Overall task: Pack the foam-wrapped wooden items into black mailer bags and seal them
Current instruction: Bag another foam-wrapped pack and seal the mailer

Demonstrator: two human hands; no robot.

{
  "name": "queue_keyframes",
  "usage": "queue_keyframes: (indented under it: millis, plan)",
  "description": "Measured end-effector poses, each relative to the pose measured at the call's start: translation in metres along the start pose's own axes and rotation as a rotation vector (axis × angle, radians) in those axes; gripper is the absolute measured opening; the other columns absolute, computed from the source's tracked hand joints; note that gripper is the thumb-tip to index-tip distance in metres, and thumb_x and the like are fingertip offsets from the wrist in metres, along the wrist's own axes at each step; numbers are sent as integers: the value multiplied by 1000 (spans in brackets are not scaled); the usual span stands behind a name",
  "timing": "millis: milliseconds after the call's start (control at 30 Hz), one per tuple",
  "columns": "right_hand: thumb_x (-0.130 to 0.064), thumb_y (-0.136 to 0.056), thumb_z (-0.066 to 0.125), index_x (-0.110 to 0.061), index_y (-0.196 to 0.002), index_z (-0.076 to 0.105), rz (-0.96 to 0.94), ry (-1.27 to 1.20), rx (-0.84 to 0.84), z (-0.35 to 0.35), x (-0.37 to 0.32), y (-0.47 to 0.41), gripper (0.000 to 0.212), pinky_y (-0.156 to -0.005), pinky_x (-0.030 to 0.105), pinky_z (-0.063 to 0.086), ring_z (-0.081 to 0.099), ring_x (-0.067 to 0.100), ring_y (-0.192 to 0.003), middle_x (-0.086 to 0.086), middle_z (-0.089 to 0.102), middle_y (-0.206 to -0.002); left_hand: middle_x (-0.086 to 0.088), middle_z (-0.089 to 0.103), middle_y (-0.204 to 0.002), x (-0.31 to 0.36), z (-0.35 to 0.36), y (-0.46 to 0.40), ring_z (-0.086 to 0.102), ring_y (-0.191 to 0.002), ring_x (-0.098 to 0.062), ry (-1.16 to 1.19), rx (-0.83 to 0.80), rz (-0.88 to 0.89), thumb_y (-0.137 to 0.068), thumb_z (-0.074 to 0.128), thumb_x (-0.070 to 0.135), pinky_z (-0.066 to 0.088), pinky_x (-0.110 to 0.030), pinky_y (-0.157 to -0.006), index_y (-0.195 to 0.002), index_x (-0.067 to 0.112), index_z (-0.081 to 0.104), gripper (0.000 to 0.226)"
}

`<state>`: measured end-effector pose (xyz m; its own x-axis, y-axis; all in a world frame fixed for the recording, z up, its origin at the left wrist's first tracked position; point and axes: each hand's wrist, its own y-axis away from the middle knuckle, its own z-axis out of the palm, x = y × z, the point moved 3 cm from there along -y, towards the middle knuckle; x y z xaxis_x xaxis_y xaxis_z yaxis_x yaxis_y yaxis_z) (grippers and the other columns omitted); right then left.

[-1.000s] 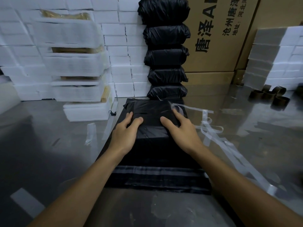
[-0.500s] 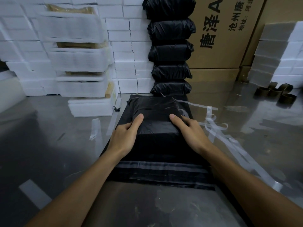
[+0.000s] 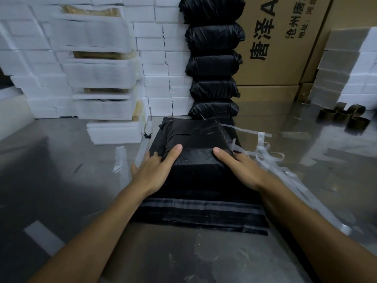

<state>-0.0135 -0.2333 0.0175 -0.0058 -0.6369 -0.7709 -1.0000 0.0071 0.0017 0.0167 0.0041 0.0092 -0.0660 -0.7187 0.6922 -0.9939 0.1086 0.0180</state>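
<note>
Both hands [image 3: 155, 172] [image 3: 242, 170] press flat-fingered on the black mailer bag's [image 3: 195, 135] side edges.

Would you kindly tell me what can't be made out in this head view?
- Contents of the mailer bag: hidden by its black plastic.
- Left hand and right hand palms: face down on the bag.
- Printing on the cardboard box: cut off by the top edge.
- Top sealed bag of the stack: cut off likewise.

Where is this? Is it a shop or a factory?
It looks like a packing workroom, not a shop. Sealed black parcels are stacked by white foam blocks and big cardboard boxes, and both hands press a black mailer bag on the table.
</note>
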Motion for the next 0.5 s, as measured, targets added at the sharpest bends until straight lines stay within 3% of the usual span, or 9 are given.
queue_keyframes:
  millis: [100, 200, 233, 300, 367, 500]
  plan:
    - [-92, -75, 36, -34, -100, 72, -31, 38, 83, -2, -2, 2, 72, -117, 49, 28, 57, 8, -114, -20, 68, -109, 2, 20, -162, 1, -1, 2, -1, -151, -11, -46, 43, 50, -60, 6, 97, -12, -55, -118, -150, 31, 34, 116]
    - [-93, -69, 46, -27, -95, 73, -39, -33, 133, -3, -1, 2, 75, -107, 45, 43, 63, 12, -105, -12, 72, -99, 6, 26, -160, 6, 0, 6, 2, -150, -9, 26, 71, 152, -64, 18, 94, -21, -48, -116, -143, 42, 42, 98]
    - [-91, -67, 54, -25, -98, 74, -51, -134, 140, -4, -2, 1, 76, -101, 41, 50, 67, 14, -103, -8, 75, -100, 8, 31, -158, 7, 0, 6, 9, -150, -11, 90, 79, 174, -64, 25, 93, -16, -48, -118, -139, 44, 47, 92]
    - [-79, -65, 69, -20, -101, 76, -99, -398, 166, -7, -6, 1, 69, -89, 32, 57, 73, 11, -95, -4, 78, -100, 14, 51, -143, 12, 2, 9, 38, -140, -11, 326, 50, 191, -64, 46, 89, 14, -48, -121, -130, 42, 58, 81]
    - [-63, -68, 79, -15, -106, 76, -121, -679, 171, -10, -10, 0, 61, -87, 32, 57, 74, 18, -99, 4, 77, -106, 14, 68, -121, 21, 4, 15, 61, -117, -8, 643, -26, 167, -67, 65, 75, 42, -41, -107, -120, 36, 67, 66]
    - [-38, -75, 84, -8, -120, 70, -150, -1126, 181, -1, -21, 3, 56, -93, 37, 53, 69, 28, -111, 13, 72, -119, 2, 74, -111, 34, 14, 18, 70, -103, -16, 1124, -143, -38, -62, 82, 49, 56, -41, -87, -106, 26, 76, 50]
